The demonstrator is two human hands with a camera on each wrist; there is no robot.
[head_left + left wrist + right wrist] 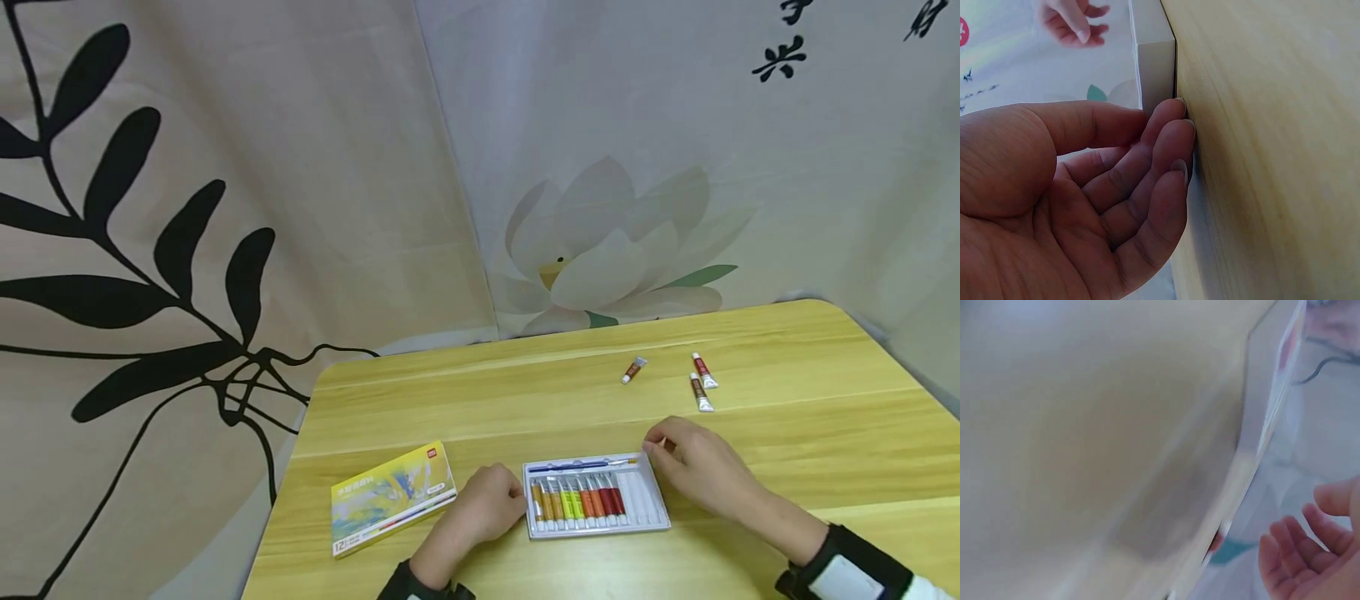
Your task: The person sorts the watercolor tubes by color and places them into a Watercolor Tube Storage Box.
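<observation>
The left hand (pixel 489 502), fingers bunched, touches the paint tray (pixel 643 504), grip unclear; the right hand (pixel 699 467), fingers parted, rests beside it. Wood-grained table (pixel 517 417); leaf-printed cloth (pixel 337 167) behind.

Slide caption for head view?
White tray of paint tubes and a brush between left hand and right hand; three loose tubes beyond, yellow box at left.

It looks like a fabric-draped corner, whether of a home or a studio cannot be told; pale cloth (pixel 337 167) printed with black leaves (pixel 123 167) and a lotus (pixel 611 267) hangs behind. Just before it stands a wood-grain surface (pixel 525 392); paint tubes (pixel 587 504) lie there.
</observation>
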